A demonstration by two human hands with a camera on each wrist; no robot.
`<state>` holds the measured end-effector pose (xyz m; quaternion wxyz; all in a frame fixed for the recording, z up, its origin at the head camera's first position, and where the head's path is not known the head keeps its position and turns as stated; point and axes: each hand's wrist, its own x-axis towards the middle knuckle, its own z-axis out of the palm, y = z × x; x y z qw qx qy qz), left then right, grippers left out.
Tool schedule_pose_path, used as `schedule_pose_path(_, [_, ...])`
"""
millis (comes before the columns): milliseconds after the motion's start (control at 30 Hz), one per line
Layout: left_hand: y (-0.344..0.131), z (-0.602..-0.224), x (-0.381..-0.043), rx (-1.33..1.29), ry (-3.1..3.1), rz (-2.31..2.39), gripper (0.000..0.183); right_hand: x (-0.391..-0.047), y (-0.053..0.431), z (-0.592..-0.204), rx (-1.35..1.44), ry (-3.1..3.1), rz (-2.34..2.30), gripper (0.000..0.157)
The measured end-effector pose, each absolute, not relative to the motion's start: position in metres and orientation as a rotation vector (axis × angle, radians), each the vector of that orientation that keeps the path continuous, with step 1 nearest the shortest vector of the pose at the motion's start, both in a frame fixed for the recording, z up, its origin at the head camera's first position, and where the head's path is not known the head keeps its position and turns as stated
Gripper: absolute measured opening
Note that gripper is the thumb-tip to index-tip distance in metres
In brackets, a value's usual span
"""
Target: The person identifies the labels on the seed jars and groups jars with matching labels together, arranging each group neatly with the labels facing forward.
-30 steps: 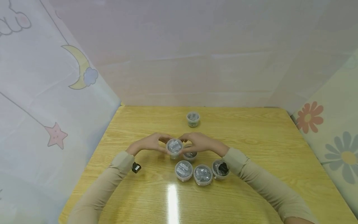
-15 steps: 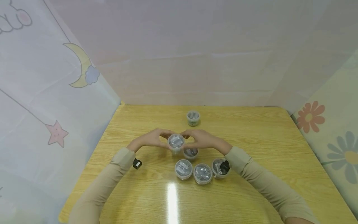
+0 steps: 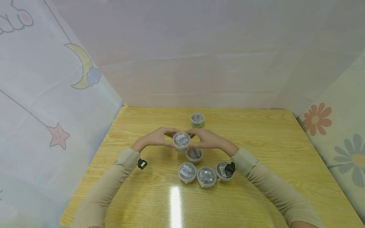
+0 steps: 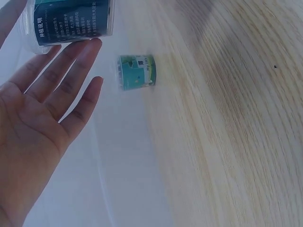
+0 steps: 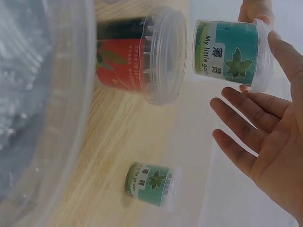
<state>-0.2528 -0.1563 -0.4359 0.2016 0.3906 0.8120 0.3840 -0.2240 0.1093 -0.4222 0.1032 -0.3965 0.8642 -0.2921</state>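
Note:
A clear-lidded plastic tub (image 3: 181, 140) is held up off the wooden table between both hands. Its teal label, reading "My little garden" with a green leaf, shows on this tub (image 5: 227, 52) in the right wrist view. My left hand (image 3: 157, 137) grips its left side by thumb and forefinger, the other fingers stretched out below in the left wrist view. Opposite, my right hand (image 3: 207, 138) pinches it near the lid. Just nearer than the held tub stands another tub (image 3: 195, 155). A teal-labelled tub (image 3: 197, 120) stands alone farther back.
Nearer on the table (image 3: 137, 196) a left tub (image 3: 187, 172), a middle tub (image 3: 206, 177) and a right tub (image 3: 220, 171) stand side by side. A red-labelled tub (image 5: 123, 61) shows in the right wrist view. Printed fabric walls (image 3: 182, 76) border the back and sides.
Both hands have shifted the held tub a little farther away and slightly right. More of the tub behind the right thumb now shows. The standing tubs have kept their places.

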Motion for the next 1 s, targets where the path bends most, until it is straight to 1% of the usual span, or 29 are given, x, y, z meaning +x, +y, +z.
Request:
schedule_pose_path(133, [-0.154,-0.434,-0.253,1.087,2.291,1.062,0.064,-0.225,0.111,-0.423,-1.160,2.555,-0.872,0.067])
schedule_pose_path(500, [-0.146,-0.433,-0.255,1.056,2.320,1.081,0.067,-0.228,0.117,-0.425,-1.185,2.510,-1.003,0.065])
schedule_pose_path(767, [-0.140,-0.431,-0.254,1.048,2.320,1.093,0.064,-0.228,0.123,-0.425,-1.102,2.518,-1.021,0.070])
schedule_pose_path(1000, [-0.131,-0.431,-0.255,1.081,2.328,1.124,0.064,-0.230,0.131,-0.431,-1.052,2.486,-1.129,0.066])
